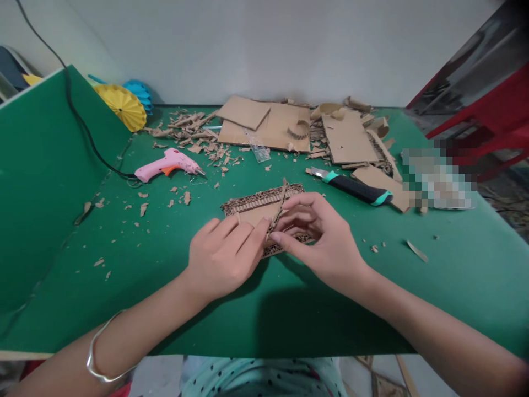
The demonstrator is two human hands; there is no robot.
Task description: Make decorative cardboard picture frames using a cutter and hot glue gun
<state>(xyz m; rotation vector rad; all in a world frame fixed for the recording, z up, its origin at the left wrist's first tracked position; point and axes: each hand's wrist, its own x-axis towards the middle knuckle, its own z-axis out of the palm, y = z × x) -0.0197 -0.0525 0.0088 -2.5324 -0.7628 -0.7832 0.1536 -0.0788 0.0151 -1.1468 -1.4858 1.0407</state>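
Note:
A small cardboard panel [258,212] with raised corrugated strips along its edges lies on the green table in front of me. My left hand [229,251] rests over its left part, fingers curled, the fingertips at a thin cardboard strip [280,207]. This strip stands tilted above the panel, its upper end past the far edge. My right hand [320,237] pinches the strip from the right between thumb and fingers. Both hands hide much of the panel's near side and middle. Whether the strip touches the panel I cannot tell.
A pink glue gun [167,164] with a black cord lies at left. A box cutter [353,186], blade out, lies at right. Cardboard sheets [285,124], a clear ruler [258,146] and scraps [185,127] spread along the back. Paper fans [122,105] stand at back left.

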